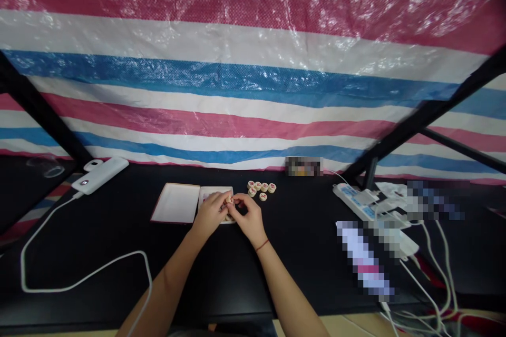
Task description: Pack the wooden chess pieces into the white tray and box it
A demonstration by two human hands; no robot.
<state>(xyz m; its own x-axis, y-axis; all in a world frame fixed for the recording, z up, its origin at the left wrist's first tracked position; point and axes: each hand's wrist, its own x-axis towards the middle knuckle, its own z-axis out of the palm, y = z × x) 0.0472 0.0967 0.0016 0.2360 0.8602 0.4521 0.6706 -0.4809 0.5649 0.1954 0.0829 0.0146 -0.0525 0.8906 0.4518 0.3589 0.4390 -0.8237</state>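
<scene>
**Xiangqi piece (229, 199) pinched over the white box**

On my feed, the left hand (209, 214) pinches the piece at its rim between the fingertips. The right hand (250, 217) curls in just beside it; I cannot tell whether its fingers touch. I judge the piece light, stiff and smooth, possibly slippery, so the rim looks the best hold. It sits above the box base (215, 194), near the middle of the black desk (98, 231), with the box lid (175, 202) lying just left. Six more xiangqi pieces (264, 187) cluster just behind the hands. Towards the desk's far edge sit a power bank (100, 175) at left and a power strip (358, 201) at right. A striped tarpaulin (253, 68) hangs beyond.
</scene>
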